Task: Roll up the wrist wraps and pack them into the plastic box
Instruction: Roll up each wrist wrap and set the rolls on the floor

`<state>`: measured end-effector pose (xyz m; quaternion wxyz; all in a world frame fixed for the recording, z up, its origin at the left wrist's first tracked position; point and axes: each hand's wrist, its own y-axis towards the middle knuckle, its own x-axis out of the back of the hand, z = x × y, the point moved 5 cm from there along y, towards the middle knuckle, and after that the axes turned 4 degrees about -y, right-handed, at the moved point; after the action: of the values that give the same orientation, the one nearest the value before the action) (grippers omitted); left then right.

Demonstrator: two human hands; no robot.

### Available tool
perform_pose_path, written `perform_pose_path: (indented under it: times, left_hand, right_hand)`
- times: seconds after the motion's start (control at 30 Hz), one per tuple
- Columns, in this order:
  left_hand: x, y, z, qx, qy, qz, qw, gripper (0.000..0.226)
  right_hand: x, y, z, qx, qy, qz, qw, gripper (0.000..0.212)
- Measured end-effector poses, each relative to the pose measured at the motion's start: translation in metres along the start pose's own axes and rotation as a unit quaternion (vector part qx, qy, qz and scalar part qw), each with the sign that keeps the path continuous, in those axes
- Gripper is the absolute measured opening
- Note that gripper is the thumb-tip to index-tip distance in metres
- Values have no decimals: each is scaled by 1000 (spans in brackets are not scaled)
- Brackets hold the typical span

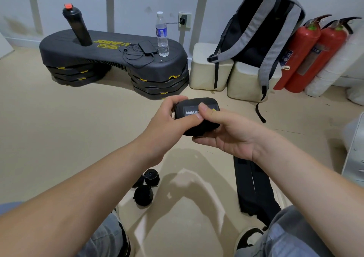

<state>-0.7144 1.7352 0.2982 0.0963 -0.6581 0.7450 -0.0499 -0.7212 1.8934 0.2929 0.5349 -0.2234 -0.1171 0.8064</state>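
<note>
Left hand grips the left end of the wrist wrap, fingers curled over its top. Right hand holds the other end, thumb pressed on the labelled face, fingers cupped beneath. Both hands are closed round the one bundle, held in the air above the floor, out in front of the knees.

Wrap: black, wound into a squat roll. Long axis runs left to right between the two hands, label facing up.

Judged step: securing the tail of this roll, packing not yet begun.

Finished rolls: small cluster on the floor under the left forearm, near the left knee, touching one another.

Flat wrap: unrolled on the floor under the right forearm, long axis pointing away from the person. Right hand is the nearer one to it.

Plastic box: not identified with confidence. The pale object at the right edge may be it, but it is cut off by the frame. If so, it lies to the right of the held roll, on the right hand's side, and that hand would have the shorter reach
</note>
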Motion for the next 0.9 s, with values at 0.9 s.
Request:
perform_pose_path:
  times: [0.9]
  left_hand:
    - [-22,-29,4,-104,433,71,893,58]
  right_hand:
    - [7,-47,-17,57,-284,-94,952,66]
